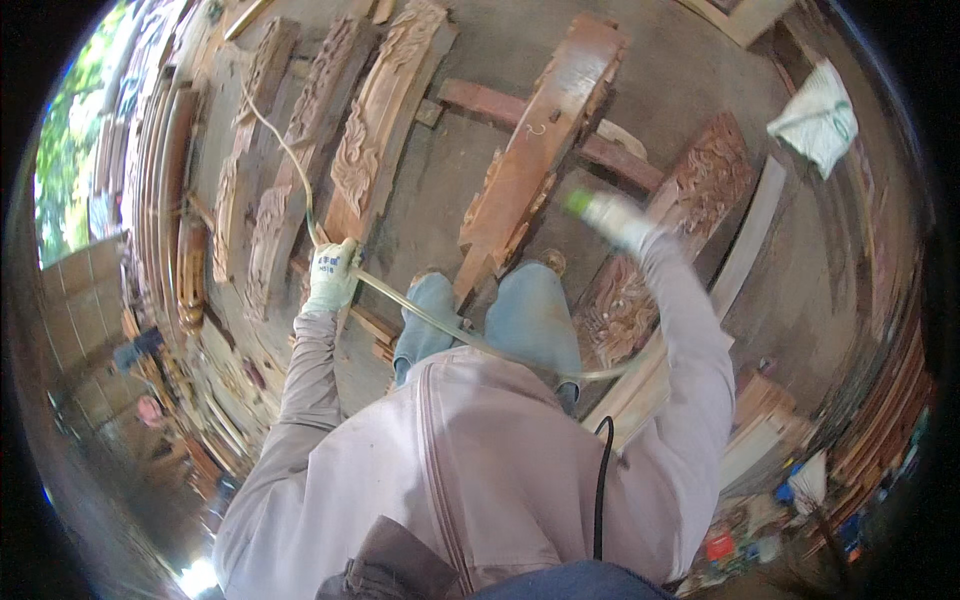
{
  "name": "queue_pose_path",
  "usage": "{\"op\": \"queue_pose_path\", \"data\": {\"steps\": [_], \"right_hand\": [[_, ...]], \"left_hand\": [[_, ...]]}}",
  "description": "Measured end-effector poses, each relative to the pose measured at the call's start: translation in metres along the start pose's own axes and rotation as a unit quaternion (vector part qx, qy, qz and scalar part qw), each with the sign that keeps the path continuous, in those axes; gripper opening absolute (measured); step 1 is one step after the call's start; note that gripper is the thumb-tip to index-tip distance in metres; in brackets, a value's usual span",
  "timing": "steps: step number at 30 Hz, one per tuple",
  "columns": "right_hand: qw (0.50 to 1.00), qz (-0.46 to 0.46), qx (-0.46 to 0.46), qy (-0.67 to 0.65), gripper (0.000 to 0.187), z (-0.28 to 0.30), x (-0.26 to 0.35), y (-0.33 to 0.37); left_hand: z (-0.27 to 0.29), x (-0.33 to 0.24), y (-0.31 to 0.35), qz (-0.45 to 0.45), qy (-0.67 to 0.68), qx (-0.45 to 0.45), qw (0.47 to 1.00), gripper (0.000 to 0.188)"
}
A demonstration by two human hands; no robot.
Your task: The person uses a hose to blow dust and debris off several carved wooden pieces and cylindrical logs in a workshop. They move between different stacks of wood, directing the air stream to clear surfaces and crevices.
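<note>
Pale hose [405, 301], gripped by the left hand [333, 275], could snag a knee [530, 305] if slackened; blurred right hand [620, 222], can't tell.

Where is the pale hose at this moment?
In the head view, the pale hose is in the gloved left hand, left of centre, and runs rightward from there across the blue jeans.

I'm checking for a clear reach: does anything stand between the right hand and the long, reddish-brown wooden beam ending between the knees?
Nothing visible stands between the white-gloved right hand and the long reddish-brown beam. The pale, flexible hose runs nearer the body, outside that gap.
</note>
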State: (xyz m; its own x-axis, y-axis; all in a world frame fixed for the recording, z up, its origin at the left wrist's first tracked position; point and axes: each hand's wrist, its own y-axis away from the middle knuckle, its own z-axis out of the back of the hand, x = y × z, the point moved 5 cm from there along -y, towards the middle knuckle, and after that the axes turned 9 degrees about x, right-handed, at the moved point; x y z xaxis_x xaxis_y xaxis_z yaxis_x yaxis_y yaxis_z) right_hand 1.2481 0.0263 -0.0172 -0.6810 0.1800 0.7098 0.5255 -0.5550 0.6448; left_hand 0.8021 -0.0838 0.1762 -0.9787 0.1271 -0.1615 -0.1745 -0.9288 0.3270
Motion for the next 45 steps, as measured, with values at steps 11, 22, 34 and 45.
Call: {"op": "queue_pose_path", "data": {"steps": [11,22,34,45], "right_hand": [[0.986,0.141,0.072,0.06,0.053,0.005,0.066,-0.06],[0.966,0.075,0.129,0.21,0.053,-0.231,0.255,-0.163],[0.94,-0.022,-0.29,0.178,0.05,-0.19,0.359,-0.409],[0.976,-0.077,-0.162,0.125,0.05,-0.295,0.269,-0.5]], "left_hand": [[0.019,0.004,0.044,0.029,0.008,-0.067,0.997,0.008],[0.028,0.098,0.131,0.037,0.101,-0.151,0.983,0.013],[0.04,0.311,0.288,0.207,0.075,-0.192,0.956,0.017],[-0.032,0.334,0.256,0.176,0.134,-0.099,0.97,0.015]]}}
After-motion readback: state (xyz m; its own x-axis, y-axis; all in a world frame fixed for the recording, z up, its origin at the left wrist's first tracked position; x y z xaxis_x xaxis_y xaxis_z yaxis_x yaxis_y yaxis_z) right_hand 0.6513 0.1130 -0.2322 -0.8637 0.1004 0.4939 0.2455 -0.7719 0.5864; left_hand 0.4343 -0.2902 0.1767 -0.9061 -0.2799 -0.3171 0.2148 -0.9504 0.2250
